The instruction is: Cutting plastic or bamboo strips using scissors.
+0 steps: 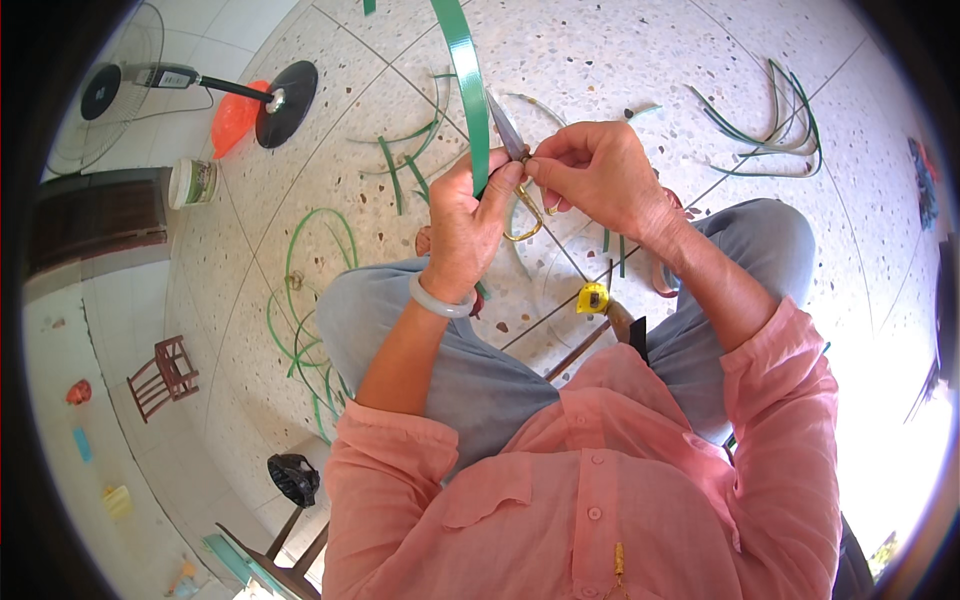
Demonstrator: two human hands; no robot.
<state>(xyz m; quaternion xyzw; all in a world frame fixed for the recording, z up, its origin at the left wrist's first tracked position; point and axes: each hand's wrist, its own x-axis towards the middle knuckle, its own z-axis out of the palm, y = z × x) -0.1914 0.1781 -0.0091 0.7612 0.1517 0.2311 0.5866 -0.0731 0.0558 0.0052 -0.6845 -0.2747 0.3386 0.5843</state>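
A long, flat, glossy green plastic strap (pixel 464 80) rises from my left hand (pixel 466 215), whose fingers are closed on it. A pair of scissors (pixel 509 130) with gold-coloured handles stands beside the strap, blades pointing away from me. The handle loop (pixel 524 228) hangs below my fingers. My right hand (pixel 607 180) is closed in a pinch at the scissors' pivot, right against my left thumb tip. What lies between the pinched fingertips is mostly hidden. Cut green strap pieces (pixel 391 176) lie on the floor beyond my left hand.
A yellow tape measure (pixel 593 298) is between my legs. Loose green strips (pixel 790 140) lie at the far right, more green coils (pixel 296 290) at the left. A standing fan's base (pixel 287 104), an orange-red bag (pixel 238 120), a white bucket (pixel 193 184) and a small brown chair (pixel 165 376) stand leftward.
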